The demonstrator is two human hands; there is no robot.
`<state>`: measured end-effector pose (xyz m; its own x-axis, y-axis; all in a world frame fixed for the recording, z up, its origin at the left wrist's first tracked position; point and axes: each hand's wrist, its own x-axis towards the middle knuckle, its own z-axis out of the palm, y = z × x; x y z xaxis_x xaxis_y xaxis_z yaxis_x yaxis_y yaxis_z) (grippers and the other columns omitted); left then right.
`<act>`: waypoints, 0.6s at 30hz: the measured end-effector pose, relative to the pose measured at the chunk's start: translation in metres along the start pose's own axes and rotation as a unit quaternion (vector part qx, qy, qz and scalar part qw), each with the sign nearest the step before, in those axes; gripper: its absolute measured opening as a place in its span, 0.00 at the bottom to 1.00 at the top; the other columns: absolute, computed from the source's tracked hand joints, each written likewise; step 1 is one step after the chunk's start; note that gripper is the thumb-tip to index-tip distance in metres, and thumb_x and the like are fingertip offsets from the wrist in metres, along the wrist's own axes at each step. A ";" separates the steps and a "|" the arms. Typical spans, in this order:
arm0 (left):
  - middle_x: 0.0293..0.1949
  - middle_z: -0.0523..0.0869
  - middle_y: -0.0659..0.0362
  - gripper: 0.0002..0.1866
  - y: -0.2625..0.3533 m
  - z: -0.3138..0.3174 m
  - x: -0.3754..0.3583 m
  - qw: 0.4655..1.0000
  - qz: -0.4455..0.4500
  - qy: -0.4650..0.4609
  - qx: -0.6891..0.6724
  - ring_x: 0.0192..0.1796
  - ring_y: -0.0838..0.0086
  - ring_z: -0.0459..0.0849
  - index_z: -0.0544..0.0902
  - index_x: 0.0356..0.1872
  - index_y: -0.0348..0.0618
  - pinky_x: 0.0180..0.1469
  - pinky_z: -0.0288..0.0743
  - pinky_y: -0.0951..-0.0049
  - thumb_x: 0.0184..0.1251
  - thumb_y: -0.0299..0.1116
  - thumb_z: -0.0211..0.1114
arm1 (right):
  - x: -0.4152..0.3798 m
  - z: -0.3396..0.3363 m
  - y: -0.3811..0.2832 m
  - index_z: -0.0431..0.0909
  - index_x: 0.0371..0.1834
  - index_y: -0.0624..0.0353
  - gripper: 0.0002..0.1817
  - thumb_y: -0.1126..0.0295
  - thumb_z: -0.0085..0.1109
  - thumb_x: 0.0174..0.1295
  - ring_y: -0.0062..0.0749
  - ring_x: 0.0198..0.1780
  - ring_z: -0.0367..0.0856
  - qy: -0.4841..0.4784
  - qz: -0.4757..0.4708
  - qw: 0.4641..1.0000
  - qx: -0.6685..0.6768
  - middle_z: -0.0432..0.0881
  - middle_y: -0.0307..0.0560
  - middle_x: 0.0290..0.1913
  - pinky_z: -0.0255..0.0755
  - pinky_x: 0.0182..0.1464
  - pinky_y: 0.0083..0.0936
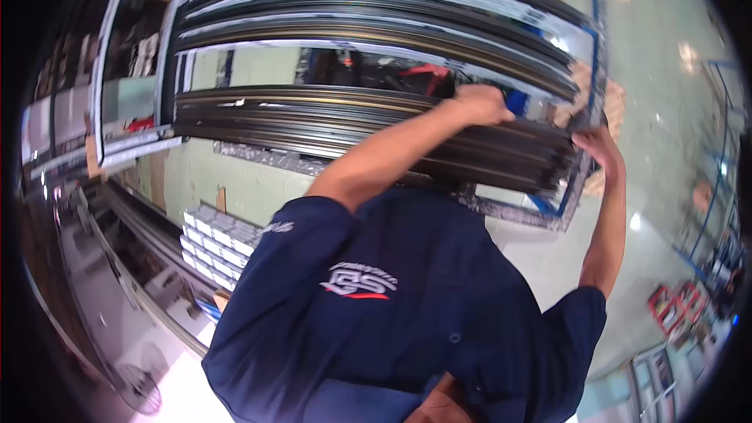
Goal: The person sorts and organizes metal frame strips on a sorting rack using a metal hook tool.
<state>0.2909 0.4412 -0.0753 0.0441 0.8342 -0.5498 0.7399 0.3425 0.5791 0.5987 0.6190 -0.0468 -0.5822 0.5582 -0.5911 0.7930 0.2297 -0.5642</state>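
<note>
Rack [597, 47] holding long dark profiles [376, 6], left hand [482, 104] over the nearest bundle [313, 119], grip unclear, right hand [601, 146] pinching its end.

The navy short-sleeved shirt [439, 266] bears a white-and-red logo [359, 281] and white sleeve lettering [278, 227].

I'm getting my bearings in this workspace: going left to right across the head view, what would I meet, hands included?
White stack → shirt logo → left hand → right hand → red bins
</note>
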 end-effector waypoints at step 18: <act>0.40 0.90 0.52 0.16 -0.104 -0.039 -0.097 0.992 -0.033 0.110 0.053 0.46 0.52 0.88 0.92 0.41 0.59 0.49 0.80 0.55 0.70 0.53 0.62 | 0.013 0.009 -0.015 0.90 0.36 0.60 0.14 0.60 0.72 0.57 0.39 0.35 0.87 0.038 0.065 0.977 -0.202 0.89 0.47 0.31 0.76 0.40 0.35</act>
<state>0.1835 0.3415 -0.0586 -0.1459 0.8894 -0.4332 0.8028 0.3623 0.4736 0.5780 0.6158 -0.0513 -0.4689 0.6577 -0.5896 0.8744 0.4398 -0.2049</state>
